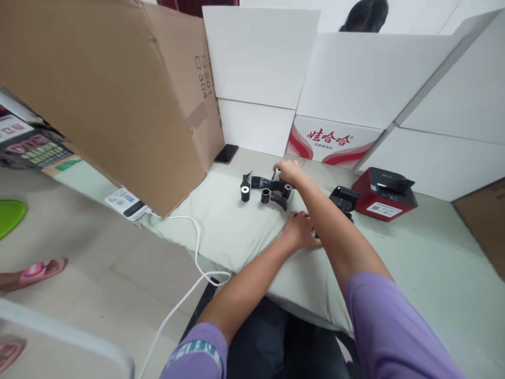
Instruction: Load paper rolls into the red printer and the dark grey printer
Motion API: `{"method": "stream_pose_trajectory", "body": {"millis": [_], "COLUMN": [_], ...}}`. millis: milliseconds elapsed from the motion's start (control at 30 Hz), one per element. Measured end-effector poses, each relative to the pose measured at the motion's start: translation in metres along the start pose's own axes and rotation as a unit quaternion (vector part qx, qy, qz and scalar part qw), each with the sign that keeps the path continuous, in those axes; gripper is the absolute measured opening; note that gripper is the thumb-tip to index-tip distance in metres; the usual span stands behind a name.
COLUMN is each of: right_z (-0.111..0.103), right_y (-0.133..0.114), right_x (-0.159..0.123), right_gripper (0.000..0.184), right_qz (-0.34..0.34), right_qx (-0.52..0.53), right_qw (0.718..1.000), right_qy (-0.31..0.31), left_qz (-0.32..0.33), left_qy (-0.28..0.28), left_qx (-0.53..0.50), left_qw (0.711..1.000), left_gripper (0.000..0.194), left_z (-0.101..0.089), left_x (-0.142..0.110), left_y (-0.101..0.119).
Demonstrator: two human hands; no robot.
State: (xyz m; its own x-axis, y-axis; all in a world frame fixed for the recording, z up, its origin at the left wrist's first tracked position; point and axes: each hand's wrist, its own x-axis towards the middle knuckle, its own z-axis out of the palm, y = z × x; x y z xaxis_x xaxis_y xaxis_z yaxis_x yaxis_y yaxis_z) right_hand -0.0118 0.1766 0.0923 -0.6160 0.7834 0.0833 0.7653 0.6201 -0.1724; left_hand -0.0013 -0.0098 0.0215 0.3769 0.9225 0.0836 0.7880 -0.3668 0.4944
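Near the frame's center, the right hand [290,171] is reaching over black strips [261,182] and touching a white-cored roll [278,174] (whether its grip is closed cannot be told). Just below, the left hand [301,229] is resting on the tabletop [221,221], its grip unclear. A red-and-black box [384,195] is sitting right of center.

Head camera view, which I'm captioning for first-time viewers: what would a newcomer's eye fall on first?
Probably the big brown cardboard box looming at upper left, then the purple sleeves entering at the bottom. Past them, the right hand is at the small black rolls mid-table, with the red-and-black box bright to their right.
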Motion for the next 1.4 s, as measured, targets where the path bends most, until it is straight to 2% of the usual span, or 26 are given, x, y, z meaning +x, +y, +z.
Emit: {"method": "stream_pose_trajectory", "body": {"millis": [100,167,233,300,367,433,500,567,633,700,800,967,1033,1167,1233,1300,1400], "right_z": [-0.015,-0.033,-0.052,-0.067,-0.073,-0.066,-0.048,-0.026,-0.006,0.009,0.018,0.019,0.019,0.019,0.022,0.027,0.035], "right_y": [0.023,0.04,0.052,0.058,0.06,0.063,0.069,0.077,0.084,0.089,0.094,0.095,0.094,0.095,0.098,0.101,0.105], "right_x": [-0.024,-0.058,-0.105,-0.158,-0.208,-0.245,-0.265,-0.27,-0.267,-0.262,-0.259,-0.258,-0.256,-0.255,-0.254,-0.251,-0.246], "right_gripper": [0.035,0.034,0.038,0.041,0.04,0.035,0.032,0.032,0.03,0.027,0.026,0.024,0.024,0.021,0.025,0.031,0.036], "right_qz": [0.02,0.04,0.071,0.096,0.117,0.13,0.152,0.172,0.175,0.169,0.161,0.161,0.163,0.198,0.214,0.21,0.173], "right_qx": [0.083,0.187,0.299,0.39,0.445,0.486,0.497,0.456,0.375,0.299,0.257,0.216,0.196,0.167,0.196,0.28,0.439], "right_qw": [0.988,0.952,0.897,0.849,0.821,0.802,0.792,0.817,0.86,0.892,0.905,0.925,0.927,0.92,0.903,0.869,0.801], "right_qy": [0.128,0.239,0.317,0.342,0.338,0.323,0.32,0.31,0.298,0.295,0.298,0.269,0.275,0.296,0.316,0.349,0.368], "left_qz": [0.015,0.014,0.009,0.007,0.007,0.01,0.014,0.016,0.017,0.019,0.02,0.011,0.012,0.022,0.033,0.06,0.125], "left_qy": [0.028,0.034,0.035,0.039,0.046,0.052,0.053,0.052,0.051,0.051,0.051,0.049,0.05,0.05,0.068,0.097,0.14], "left_qx": [-0.009,-0.012,-0.018,-0.028,-0.034,-0.032,-0.026,-0.021,-0.018,-0.016,-0.015,-0.014,-0.013,-0.011,-0.007,0.0,0.012], "left_qw": [0.999,0.999,0.999,0.999,0.998,0.998,0.998,0.998,0.998,0.998,0.998,0.999,0.999,0.998,0.997,0.993,0.982], "left_gripper": [0.073,0.089,0.094,0.092,0.09,0.089,0.089,0.088,0.086,0.088,0.092,0.094,0.094,0.094,0.094,0.087,0.061], "left_z": [-0.001,-0.002,-0.002,-0.002,-0.003,-0.003,-0.003,-0.003,-0.003,-0.002,-0.001,0.001,0.002,0.001,0.0,-0.001,0.001], "left_x": [-0.003,-0.005,-0.006,-0.007,-0.008,-0.01,-0.011,-0.011,-0.01,-0.009,-0.008,-0.006,-0.006,-0.008,-0.009,-0.008,-0.005], "left_y": [-0.001,-0.002,-0.002,-0.001,0.0,0.001,0.001,0.001,-0.001,-0.002,-0.004,-0.004,-0.004,-0.003,-0.002,0.0,0.002]}}
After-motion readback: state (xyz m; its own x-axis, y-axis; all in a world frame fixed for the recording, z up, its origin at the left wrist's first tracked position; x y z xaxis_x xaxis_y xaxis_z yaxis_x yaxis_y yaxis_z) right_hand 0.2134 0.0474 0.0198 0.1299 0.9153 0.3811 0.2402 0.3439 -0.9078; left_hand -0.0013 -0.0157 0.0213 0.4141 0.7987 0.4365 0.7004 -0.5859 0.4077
